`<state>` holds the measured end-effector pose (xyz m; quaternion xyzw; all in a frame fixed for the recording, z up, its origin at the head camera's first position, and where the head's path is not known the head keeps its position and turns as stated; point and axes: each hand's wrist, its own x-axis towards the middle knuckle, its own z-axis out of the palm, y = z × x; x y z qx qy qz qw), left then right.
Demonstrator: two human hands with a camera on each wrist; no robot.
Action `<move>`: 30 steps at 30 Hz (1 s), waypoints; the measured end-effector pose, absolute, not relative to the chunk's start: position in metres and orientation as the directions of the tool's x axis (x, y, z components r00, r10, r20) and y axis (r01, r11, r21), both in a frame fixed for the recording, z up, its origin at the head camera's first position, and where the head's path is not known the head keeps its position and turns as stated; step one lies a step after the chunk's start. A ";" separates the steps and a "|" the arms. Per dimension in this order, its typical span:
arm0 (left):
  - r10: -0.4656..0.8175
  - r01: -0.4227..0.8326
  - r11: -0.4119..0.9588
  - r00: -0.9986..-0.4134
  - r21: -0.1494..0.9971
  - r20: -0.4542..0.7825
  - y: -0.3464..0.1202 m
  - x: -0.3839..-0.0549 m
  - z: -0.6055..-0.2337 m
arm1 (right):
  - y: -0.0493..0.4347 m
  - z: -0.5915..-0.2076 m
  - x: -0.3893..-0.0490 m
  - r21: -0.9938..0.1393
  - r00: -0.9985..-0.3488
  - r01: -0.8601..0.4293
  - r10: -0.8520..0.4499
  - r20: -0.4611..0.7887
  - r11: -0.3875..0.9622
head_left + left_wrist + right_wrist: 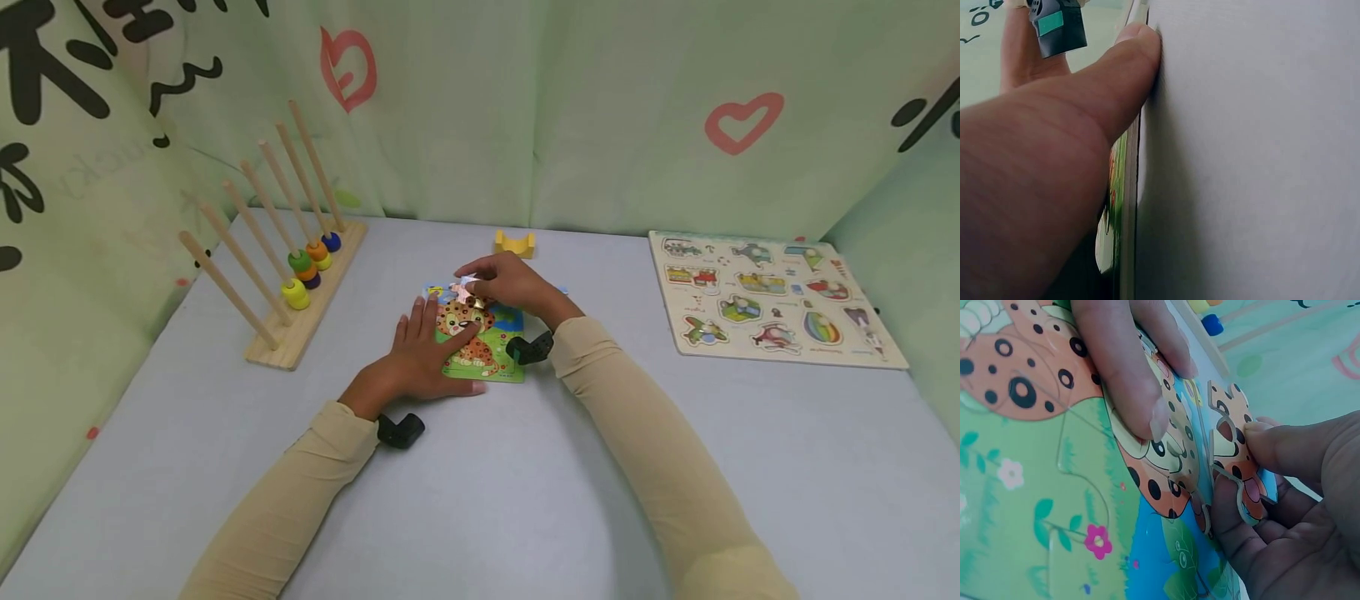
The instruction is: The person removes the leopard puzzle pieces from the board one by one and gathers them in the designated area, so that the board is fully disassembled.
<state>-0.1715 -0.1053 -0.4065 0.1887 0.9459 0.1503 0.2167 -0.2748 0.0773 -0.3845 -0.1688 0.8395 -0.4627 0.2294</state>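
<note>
A leopard jigsaw puzzle point(498, 367) lies on the table in front of me, its spotted animal on green grass and blue sky. My left hand point(418, 360) rests on its left part with fingers outstretched; in the left wrist view the thumb point(1129, 69) lies along the board's near edge. Over the puzzle's top edge, my right hand point(517, 285) pinches a puzzle piece point(1242, 469) between thumb and fingers. That piece shows orange, spots and part of a face, and is tilted up off the board. Fingers of the left hand point(1119, 369) press beside the gap in the leopard's head.
A wooden peg stand point(288, 354) with several colored rings stands to the left. Behind the puzzle sits a yellow curved block point(514, 245). A picture puzzle board point(716, 304) of vehicles and toys lies at the right. A printed green curtain point(465, 125) borders the table.
</note>
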 end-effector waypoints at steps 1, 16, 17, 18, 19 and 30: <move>0.422 0.293 0.884 -0.835 0.365 -0.354 -0.105 -0.172 -0.407 | 0.077 -0.384 -0.275 -0.855 -0.841 -0.072 -0.492 -0.225 0.514; 0.412 0.290 0.892 -0.836 0.347 -0.362 -0.104 -0.172 -0.403 | 0.097 -0.379 -0.272 -0.837 -0.866 -0.106 -0.464 -0.188 0.537; 0.411 0.288 0.893 -0.836 0.346 -0.363 -0.103 -0.172 -0.403 | 0.100 -0.378 -0.272 -0.828 -0.868 -0.112 -0.460 -0.187 0.549; 0.410 0.289 0.894 -0.837 0.344 -0.362 -0.103 -0.172 -0.403 | 0.103 -0.378 -0.272 -0.815 -0.871 -0.126 -0.457 -0.182 0.565; 0.409 0.289 0.894 -0.837 0.343 -0.362 -0.103 -0.171 -0.403 | 0.107 -0.377 -0.272 -0.804 -0.873 -0.135 -0.453 -0.180 0.579; 0.401 0.273 0.896 -0.836 0.350 -0.375 -0.102 -0.170 -0.399 | 0.140 -0.375 -0.271 -0.768 -0.898 -0.044 -0.363 -0.250 0.639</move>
